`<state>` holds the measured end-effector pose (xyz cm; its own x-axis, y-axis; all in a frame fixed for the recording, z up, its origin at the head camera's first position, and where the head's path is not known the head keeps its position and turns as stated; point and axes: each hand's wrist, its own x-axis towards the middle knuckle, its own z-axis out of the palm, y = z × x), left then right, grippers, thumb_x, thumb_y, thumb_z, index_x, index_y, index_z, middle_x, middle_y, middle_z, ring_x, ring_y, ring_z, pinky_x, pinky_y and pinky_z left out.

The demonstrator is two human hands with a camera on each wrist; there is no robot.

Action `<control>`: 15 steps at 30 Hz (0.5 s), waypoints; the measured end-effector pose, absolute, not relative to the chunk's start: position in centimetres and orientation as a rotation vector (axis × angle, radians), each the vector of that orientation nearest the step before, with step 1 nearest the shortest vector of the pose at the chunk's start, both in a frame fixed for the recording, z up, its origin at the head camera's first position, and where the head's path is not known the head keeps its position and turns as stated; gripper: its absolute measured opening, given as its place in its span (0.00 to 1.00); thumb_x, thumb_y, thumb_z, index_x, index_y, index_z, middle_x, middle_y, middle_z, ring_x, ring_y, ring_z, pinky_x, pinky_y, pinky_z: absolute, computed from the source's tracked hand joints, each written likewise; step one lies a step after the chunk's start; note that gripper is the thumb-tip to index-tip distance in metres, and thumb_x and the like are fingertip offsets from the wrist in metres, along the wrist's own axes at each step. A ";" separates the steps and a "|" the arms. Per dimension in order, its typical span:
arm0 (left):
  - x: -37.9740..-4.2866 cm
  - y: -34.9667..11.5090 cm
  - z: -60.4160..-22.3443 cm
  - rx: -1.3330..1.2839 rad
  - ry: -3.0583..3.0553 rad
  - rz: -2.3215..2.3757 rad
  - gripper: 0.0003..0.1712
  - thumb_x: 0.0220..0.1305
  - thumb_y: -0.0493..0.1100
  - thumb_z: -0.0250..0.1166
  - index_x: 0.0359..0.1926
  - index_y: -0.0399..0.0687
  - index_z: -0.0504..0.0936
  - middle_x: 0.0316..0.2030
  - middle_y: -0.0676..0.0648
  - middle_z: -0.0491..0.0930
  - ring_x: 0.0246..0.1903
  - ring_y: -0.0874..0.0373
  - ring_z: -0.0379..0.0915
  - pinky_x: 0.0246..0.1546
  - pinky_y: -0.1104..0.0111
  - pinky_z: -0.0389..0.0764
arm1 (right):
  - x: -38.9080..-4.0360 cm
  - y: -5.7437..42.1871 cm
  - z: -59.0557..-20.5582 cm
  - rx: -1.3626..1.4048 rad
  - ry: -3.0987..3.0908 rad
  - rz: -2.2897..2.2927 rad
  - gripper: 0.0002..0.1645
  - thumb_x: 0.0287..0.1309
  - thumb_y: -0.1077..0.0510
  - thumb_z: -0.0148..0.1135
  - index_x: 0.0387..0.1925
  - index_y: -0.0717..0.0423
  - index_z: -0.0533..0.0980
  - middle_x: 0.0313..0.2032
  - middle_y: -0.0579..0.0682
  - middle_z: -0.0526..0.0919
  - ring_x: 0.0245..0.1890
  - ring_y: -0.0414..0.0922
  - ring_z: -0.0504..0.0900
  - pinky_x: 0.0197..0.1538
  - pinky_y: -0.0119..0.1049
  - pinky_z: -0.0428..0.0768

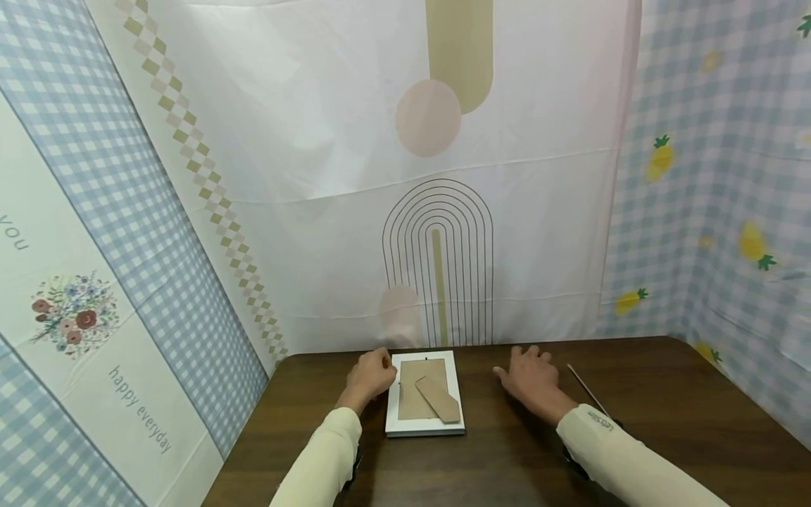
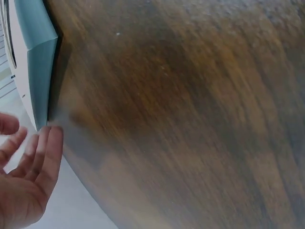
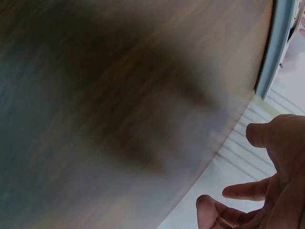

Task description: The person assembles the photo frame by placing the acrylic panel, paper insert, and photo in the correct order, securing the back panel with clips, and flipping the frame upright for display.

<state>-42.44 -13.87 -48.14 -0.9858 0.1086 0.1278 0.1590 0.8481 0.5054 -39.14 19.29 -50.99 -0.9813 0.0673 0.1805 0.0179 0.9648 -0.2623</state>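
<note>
A white picture frame (image 1: 426, 425) lies on the table, its brown backing board (image 1: 410, 407) facing up. The easel stand (image 1: 441, 398) lies slanted across that board. At the frame's left side is my left hand (image 1: 370, 374); in the left wrist view its fingertips (image 2: 56, 131) are right at the frame's corner, fingers extended and thumb apart. My right hand (image 1: 531, 374) is over the table to the right of the frame, holding nothing. In the right wrist view, the right hand's thumb (image 3: 257, 135) and fingers are spread and loosely bent.
A thin stick-like tool (image 1: 586, 387) lies right of my right hand, partly hidden by the sleeve. The dark wooden table (image 1: 507, 465) ends at a white patterned curtain (image 1: 329, 282) behind. Checked cloth hangs at both sides.
</note>
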 end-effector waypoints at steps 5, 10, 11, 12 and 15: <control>-42.6 -13.4 -48.4 -0.260 -2.849 -0.686 0.09 0.69 0.37 0.58 0.29 0.50 0.76 0.29 0.49 0.73 0.27 0.55 0.66 0.24 0.64 0.65 | -39.4 21.0 -51.1 -0.106 -2.955 0.362 0.39 0.79 0.40 0.67 0.60 0.77 0.76 0.45 0.77 0.77 0.43 0.71 0.81 0.37 0.61 0.89; -42.3 -12.9 -48.6 -0.294 -2.855 -0.562 0.08 0.70 0.40 0.59 0.32 0.51 0.81 0.33 0.47 0.78 0.32 0.53 0.71 0.31 0.58 0.75 | -39.4 22.8 -51.0 -0.143 -2.962 0.371 0.35 0.79 0.44 0.67 0.55 0.79 0.77 0.45 0.80 0.77 0.44 0.74 0.81 0.39 0.66 0.90; -42.3 -12.8 -48.7 -0.298 -2.862 -0.534 0.08 0.70 0.40 0.59 0.32 0.51 0.81 0.34 0.47 0.79 0.33 0.52 0.72 0.34 0.56 0.78 | -39.5 23.2 -51.0 -0.148 -2.963 0.375 0.34 0.79 0.45 0.67 0.55 0.79 0.77 0.45 0.80 0.77 0.44 0.75 0.81 0.39 0.66 0.90; -42.3 -12.7 -48.7 -0.305 -2.868 -0.513 0.08 0.71 0.41 0.59 0.33 0.51 0.82 0.34 0.46 0.79 0.34 0.51 0.73 0.36 0.53 0.79 | -39.5 23.6 -51.1 -0.149 -2.966 0.370 0.34 0.80 0.46 0.66 0.55 0.80 0.77 0.44 0.80 0.77 0.43 0.75 0.80 0.38 0.65 0.90; -42.2 -12.3 -48.8 -0.321 -2.880 -0.466 0.09 0.73 0.41 0.60 0.35 0.50 0.84 0.37 0.45 0.80 0.40 0.45 0.76 0.46 0.43 0.83 | -39.6 24.7 -51.3 -0.154 -2.980 0.371 0.29 0.80 0.51 0.65 0.50 0.80 0.77 0.41 0.79 0.76 0.40 0.73 0.79 0.35 0.63 0.88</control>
<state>-42.21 -12.32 -48.80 -0.9552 0.1797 0.2353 0.2448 0.9264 0.2862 -39.60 24.75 -51.31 -0.9857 0.1178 0.1207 0.0846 0.9645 -0.2501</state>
